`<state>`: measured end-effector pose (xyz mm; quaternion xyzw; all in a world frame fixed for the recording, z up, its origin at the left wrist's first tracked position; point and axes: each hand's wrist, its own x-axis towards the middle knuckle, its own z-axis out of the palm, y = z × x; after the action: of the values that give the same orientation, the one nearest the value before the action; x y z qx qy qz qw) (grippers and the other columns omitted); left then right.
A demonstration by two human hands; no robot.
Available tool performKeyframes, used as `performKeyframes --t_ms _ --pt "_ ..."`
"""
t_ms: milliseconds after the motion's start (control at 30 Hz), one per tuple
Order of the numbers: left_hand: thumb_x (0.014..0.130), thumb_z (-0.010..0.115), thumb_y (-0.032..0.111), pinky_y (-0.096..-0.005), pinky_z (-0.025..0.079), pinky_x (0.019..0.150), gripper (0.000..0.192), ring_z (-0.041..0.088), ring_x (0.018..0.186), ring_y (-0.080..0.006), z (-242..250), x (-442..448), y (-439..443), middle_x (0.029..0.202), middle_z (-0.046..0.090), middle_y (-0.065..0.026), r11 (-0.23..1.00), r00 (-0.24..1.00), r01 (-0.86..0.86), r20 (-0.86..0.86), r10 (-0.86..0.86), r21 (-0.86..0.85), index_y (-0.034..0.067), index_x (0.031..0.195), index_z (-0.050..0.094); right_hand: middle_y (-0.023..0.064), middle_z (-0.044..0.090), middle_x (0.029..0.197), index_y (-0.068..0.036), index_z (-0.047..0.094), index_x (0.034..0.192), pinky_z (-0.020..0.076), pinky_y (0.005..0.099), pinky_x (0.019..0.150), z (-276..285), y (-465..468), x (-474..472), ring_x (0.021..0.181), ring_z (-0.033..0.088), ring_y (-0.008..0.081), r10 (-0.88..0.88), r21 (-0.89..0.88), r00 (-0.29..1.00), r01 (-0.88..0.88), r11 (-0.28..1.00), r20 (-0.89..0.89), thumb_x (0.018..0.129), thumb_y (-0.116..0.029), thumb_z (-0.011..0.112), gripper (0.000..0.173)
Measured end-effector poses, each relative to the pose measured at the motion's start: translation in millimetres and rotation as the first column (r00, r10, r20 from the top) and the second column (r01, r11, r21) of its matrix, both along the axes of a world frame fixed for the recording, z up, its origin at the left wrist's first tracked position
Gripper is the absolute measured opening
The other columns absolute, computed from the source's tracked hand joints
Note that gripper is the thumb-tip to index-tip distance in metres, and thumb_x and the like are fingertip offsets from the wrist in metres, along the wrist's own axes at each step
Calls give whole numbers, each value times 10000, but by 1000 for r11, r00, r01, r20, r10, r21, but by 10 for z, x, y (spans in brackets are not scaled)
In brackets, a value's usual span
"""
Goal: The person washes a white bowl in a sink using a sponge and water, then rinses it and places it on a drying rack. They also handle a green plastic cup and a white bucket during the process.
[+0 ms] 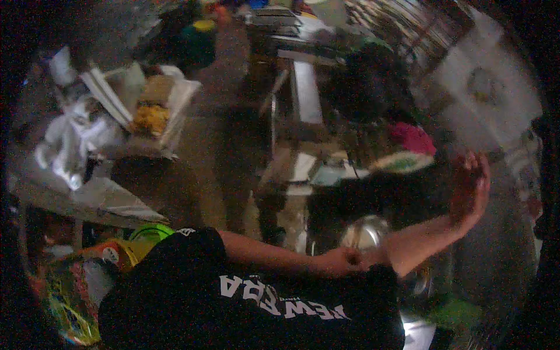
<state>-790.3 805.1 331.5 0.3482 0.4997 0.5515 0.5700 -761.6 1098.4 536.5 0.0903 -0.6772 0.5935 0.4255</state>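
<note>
The view is dark and blurred by motion. My left arm reaches across my chest, and my left hand (343,261) rests against my right upper arm, at the edge of the black shirt (262,315) sleeve. Its fingers are too blurred to tell whether they grip anything. Bent at the elbow, my right arm is raised out to the right. My right hand (474,181) is held up with loosely curled fingers somewhat apart, and nothing shows in it. Just beyond my left hand is a shiny rounded object (367,232), perhaps metal.
On the left, a light surface (118,201) bears a pale bundle (78,135) and an open box (175,118) with something orange inside. Below lie a green rim (151,232) and a colourful bag (70,306). A magenta item (411,138) and a grey panel (490,96) are at right.
</note>
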Motion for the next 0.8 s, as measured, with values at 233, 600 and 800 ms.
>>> performKeyframes --t_ms 233,600,800 --pt "841 838 499 -394 543 946 640 668 1050 -223 -66 -624 -304 1192 667 -132 945 925 -318 -197 326 71 30 1221 623 201 553 1467 -25 452 1500 386 533 1143 -198 -86 -686 1328 540 354 31 -10 999 -31 999 -14 1020 -408 601 632" --pt "886 832 368 -374 515 1009 557 654 1133 -222 -175 -2264 -1708 1229 684 -126 947 936 -322 146 322 -25 7 1261 633 201 607 1347 -3 515 1422 470 517 1039 81 -2088 -3063 1165 618 349 420 236 905 -394 888 -67 953 -505 652 701" --pt "904 816 191 -365 539 978 448 644 1115 -182 -107 -3769 -2439 1216 678 -95 830 852 -515 232 469 216 15 1259 607 275 667 1184 54 610 1272 540 517 927 373 -3505 -4733 1036 677 379 594 365 804 -545 755 -29 908 -518 693 683"
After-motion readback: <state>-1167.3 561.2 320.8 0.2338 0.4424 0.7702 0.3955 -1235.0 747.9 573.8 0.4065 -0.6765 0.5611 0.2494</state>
